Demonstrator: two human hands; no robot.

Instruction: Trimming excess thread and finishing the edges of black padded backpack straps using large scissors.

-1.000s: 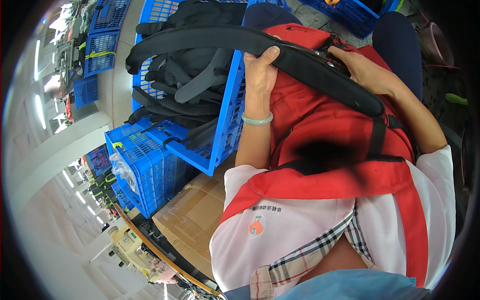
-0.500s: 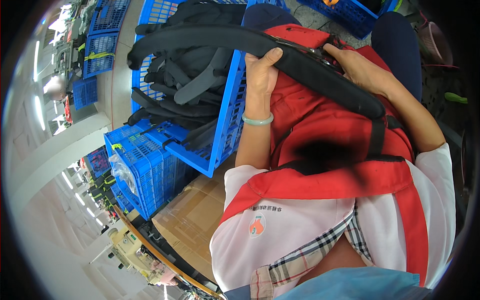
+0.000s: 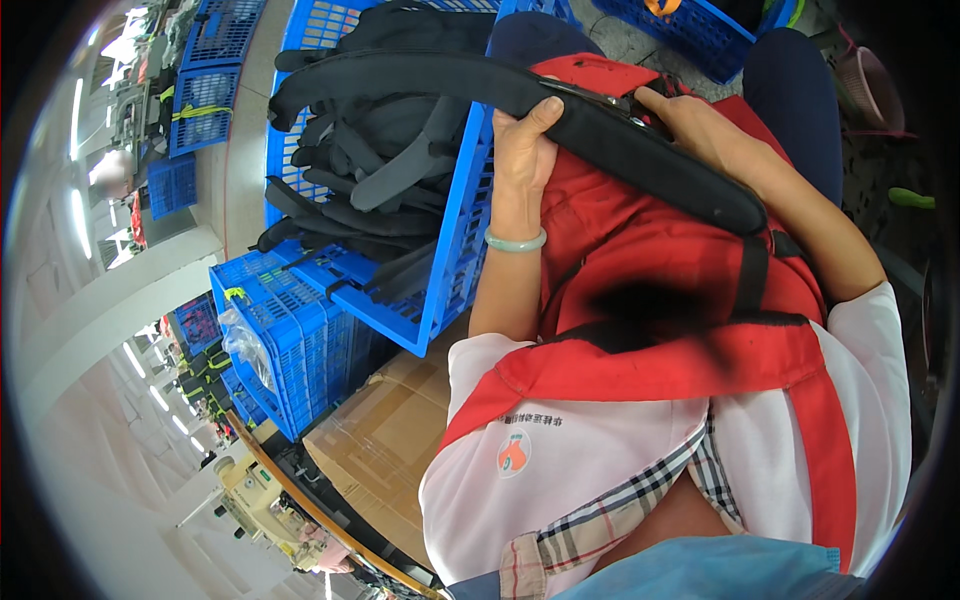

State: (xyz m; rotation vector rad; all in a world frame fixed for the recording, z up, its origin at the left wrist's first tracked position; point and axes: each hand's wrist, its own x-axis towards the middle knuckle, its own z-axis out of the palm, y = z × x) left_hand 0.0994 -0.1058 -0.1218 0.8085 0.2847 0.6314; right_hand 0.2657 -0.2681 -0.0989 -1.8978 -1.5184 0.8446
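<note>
A long, curved black padded strap (image 3: pixel 400 78) stretches from above the blue crate across my lap. My left hand (image 3: pixel 525 135) grips it near its middle, the thumb lying on top and the other fingers underneath. Its rounded right end (image 3: pixel 735 207) rests over my red apron (image 3: pixel 600 225). On the strap's far side my right hand (image 3: pixel 700 130) is closed on a slim metal tool that looks like scissors (image 3: pixel 585 95). The tool lies along the strap's far edge, and my fingers partly hide it.
At my left a tilted blue crate (image 3: pixel 455 240) holds several similar black straps (image 3: pixel 400 175). Below it stand another blue crate (image 3: pixel 300 330) and a cardboard box (image 3: pixel 385 440). A further blue crate (image 3: pixel 690 40) is at the far side, and a pink basket (image 3: pixel 868 85) at the far right.
The strap has shifted slightly, its left end moving a little to the right. My right hand and the metal tool have slid slightly left. My left hand keeps its grip.
</note>
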